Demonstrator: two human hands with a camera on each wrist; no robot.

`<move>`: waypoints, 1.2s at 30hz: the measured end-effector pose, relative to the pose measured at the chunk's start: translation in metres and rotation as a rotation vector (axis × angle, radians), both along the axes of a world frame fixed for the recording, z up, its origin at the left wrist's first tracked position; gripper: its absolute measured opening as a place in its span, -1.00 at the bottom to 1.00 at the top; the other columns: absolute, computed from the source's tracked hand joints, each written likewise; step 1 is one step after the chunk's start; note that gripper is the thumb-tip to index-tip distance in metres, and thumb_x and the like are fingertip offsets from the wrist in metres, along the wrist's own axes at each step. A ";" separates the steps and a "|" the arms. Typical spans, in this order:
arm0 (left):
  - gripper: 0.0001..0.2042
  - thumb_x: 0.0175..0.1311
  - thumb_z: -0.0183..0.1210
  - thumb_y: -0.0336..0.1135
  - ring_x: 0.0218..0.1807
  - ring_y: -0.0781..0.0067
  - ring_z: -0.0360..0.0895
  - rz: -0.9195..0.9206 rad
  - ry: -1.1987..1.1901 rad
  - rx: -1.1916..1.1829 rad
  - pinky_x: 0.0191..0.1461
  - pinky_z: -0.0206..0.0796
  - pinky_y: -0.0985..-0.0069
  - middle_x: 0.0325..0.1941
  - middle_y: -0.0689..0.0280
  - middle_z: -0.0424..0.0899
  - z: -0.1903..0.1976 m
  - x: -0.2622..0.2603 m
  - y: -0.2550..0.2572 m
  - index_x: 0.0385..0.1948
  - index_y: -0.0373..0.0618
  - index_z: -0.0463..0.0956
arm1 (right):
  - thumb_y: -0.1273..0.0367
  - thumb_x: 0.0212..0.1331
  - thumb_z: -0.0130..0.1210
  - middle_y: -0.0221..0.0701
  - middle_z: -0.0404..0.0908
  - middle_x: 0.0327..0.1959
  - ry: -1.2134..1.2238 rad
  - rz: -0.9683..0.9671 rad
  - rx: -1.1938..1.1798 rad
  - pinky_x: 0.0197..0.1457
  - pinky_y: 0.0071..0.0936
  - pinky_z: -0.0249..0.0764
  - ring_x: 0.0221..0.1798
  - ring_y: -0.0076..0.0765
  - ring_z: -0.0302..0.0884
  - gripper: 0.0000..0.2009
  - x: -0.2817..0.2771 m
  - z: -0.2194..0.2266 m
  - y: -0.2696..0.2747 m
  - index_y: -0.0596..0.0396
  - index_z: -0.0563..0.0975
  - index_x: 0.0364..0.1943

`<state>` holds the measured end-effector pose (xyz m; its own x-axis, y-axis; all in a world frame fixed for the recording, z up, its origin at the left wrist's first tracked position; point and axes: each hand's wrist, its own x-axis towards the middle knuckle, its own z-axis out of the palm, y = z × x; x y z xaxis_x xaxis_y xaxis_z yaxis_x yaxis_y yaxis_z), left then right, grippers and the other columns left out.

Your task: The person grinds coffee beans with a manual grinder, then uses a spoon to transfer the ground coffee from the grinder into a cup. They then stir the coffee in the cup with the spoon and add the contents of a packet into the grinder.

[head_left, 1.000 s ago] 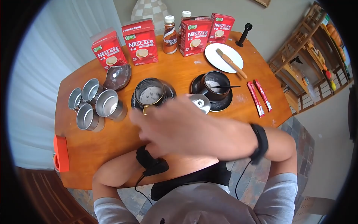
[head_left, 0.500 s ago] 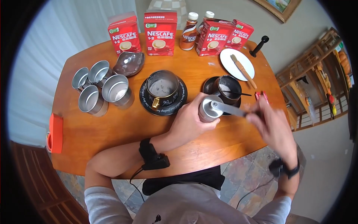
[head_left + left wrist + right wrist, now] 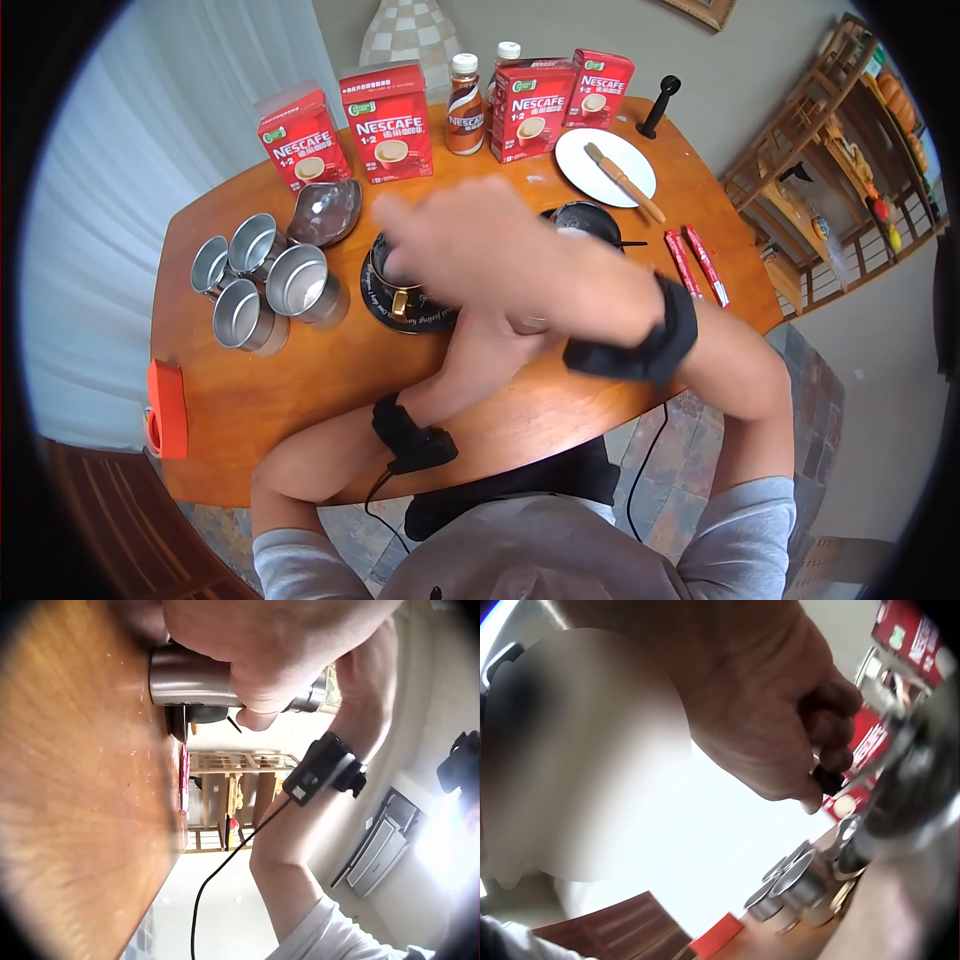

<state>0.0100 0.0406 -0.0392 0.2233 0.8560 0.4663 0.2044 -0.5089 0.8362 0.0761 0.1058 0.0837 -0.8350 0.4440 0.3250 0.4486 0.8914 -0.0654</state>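
My left hand (image 3: 478, 360) grips a metal cylindrical grinder (image 3: 193, 675) held on its base at the near side of the table. Blurred and above it, my right hand (image 3: 490, 240) hides most of the grinder in the head view. In the right wrist view the right hand (image 3: 772, 712) pinches the black knob (image 3: 829, 781) of the crank. Just beyond the hands, a dark cup with a gold handle (image 3: 400, 303) stands on a black lettered saucer (image 3: 425, 318), partly covered. Behind the right forearm is another dark cup (image 3: 583, 217) with a thin black stick.
Several metal cups (image 3: 298, 282) and a dark glass bowl (image 3: 326, 212) stand left. Red boxes (image 3: 390, 130) and bottles (image 3: 465, 110) line the back. Right are a white plate (image 3: 580, 172) with a brush (image 3: 625, 180), a black-handled item (image 3: 658, 105) and two red sachets (image 3: 707, 262).
Over the last half second, my right hand has swung from the grinder's right side to above and left of it. The left hand keeps its grip. The head view has shifted.
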 end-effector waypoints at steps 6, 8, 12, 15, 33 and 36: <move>-0.49 0.13 0.51 -0.27 -0.01 0.05 0.78 0.049 -0.089 -0.256 0.08 0.54 0.25 -0.10 0.05 0.77 0.022 -0.001 -0.009 0.06 -0.18 0.47 | 0.24 0.46 0.16 -0.04 0.72 -0.24 0.040 -0.408 -0.218 -0.09 0.06 0.53 -0.12 0.27 0.67 -0.74 0.115 0.014 0.029 0.11 0.45 -0.02; -0.51 0.14 0.52 -0.30 -0.03 0.19 0.73 0.053 -0.107 -0.279 0.08 0.52 0.31 -0.11 0.12 0.75 0.024 -0.001 -0.010 0.05 -0.17 0.48 | 0.22 0.49 0.16 -0.14 0.72 -0.27 0.047 -0.457 -0.343 -0.09 0.00 0.54 -0.13 0.22 0.69 -0.75 0.153 0.021 0.000 0.10 0.44 -0.07; -0.56 0.15 0.54 -0.37 -0.08 0.51 0.65 0.055 -0.118 -0.288 0.08 0.49 0.45 -0.14 0.26 0.71 0.025 0.000 -0.011 0.00 -0.16 0.51 | 0.25 0.43 0.25 -0.15 0.70 -0.39 0.052 -0.517 -0.337 -0.26 -0.05 0.54 -0.28 0.18 0.69 -0.75 0.173 0.025 -0.079 0.08 0.45 -0.14; -0.56 0.15 0.54 -0.37 -0.10 0.51 0.66 0.054 -0.122 -0.254 0.07 0.49 0.45 -0.15 0.27 0.72 0.023 -0.001 -0.009 0.00 -0.16 0.51 | 0.27 0.38 0.28 -0.23 0.71 -0.40 -0.040 -0.523 -0.466 -0.39 -0.12 0.54 -0.36 0.02 0.72 -0.78 0.164 0.036 -0.111 0.02 0.46 -0.15; -0.48 0.15 0.52 -0.33 0.01 0.40 0.71 0.026 -0.045 -0.275 0.14 0.50 0.40 -0.04 0.16 0.76 0.021 0.004 -0.014 0.12 -0.20 0.50 | 0.22 0.47 0.17 -0.20 0.71 -0.41 0.065 -0.280 -0.204 -0.21 0.04 0.54 -0.24 0.17 0.71 -0.73 0.060 0.012 0.025 0.09 0.40 -0.06; -0.51 0.14 0.52 -0.31 -0.05 0.29 0.71 0.010 -0.089 -0.284 0.08 0.52 0.34 -0.12 0.16 0.74 0.024 0.004 -0.015 0.06 -0.17 0.49 | 0.24 0.47 0.15 -0.13 0.73 -0.28 0.085 -0.362 -0.170 -0.09 0.10 0.55 -0.14 0.28 0.68 -0.76 0.116 0.009 0.027 0.09 0.44 -0.04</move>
